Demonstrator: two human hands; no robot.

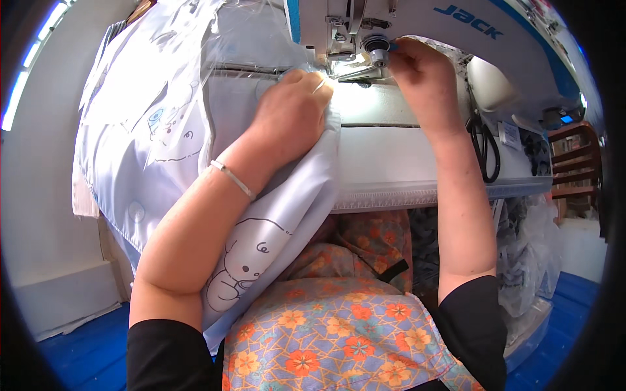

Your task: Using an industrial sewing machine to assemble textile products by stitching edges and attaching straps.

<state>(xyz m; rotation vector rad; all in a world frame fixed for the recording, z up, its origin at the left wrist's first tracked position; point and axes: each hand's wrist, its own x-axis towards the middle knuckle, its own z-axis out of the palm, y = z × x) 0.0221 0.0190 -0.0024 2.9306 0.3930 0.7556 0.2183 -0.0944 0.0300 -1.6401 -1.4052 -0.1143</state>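
My left hand (287,117) is closed on a pale lavender-white cloth (176,176) printed with cartoon figures, with the fingertips close to the needle area of a white and blue sewing machine (482,52). A ring and a light bracelet show on this hand and wrist. The cloth spreads left across the bed and drops over the front edge towards my lap. My right hand (427,81) is raised beside the round metal tension knob (378,51) on the machine head. Its fingers are bent together, and whatever lies between them is hidden.
A measuring strip (391,195) runs along the table's front edge. Black-handled scissors (484,150) lie right of my right forearm. Clear plastic bags (528,254) hang below at the right, near a wooden chair (577,163). A flowered apron (339,332) covers my lap.
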